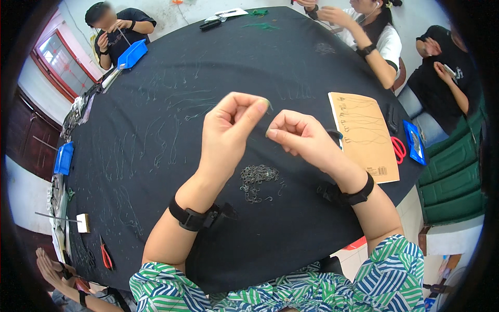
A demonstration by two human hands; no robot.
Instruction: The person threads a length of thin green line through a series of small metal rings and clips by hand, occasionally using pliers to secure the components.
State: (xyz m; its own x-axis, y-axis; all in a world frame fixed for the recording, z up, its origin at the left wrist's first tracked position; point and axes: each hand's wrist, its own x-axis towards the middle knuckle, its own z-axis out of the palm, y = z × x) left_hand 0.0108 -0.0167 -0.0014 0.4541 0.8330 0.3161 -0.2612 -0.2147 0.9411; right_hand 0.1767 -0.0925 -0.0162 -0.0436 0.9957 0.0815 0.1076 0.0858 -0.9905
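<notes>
My left hand [228, 122] is raised over the middle of the black-covered table, thumb and forefinger pinched together. A thin greenish sliver shows at that thumb tip, too fine to make out. Close by on the right, my right hand [299, 134] also pinches, its fingertips a little lower and apart from the left ones. Whatever it holds is too small to see. Below the hands lies a pile of small dark metal hooks [258, 179], several loose ones beside it. On the right, hooks with thin lines lie in rows on a brown paper-covered notebook [366, 138].
Red-handled scissors [398, 150] and a blue packet [414, 141] lie right of the notebook. Thin green lines [192, 99] spread across the black cloth [208, 67]. Red-handled pliers [106, 255] rest at lower left. A blue tray [132, 54] stands far left. Several people work around the table.
</notes>
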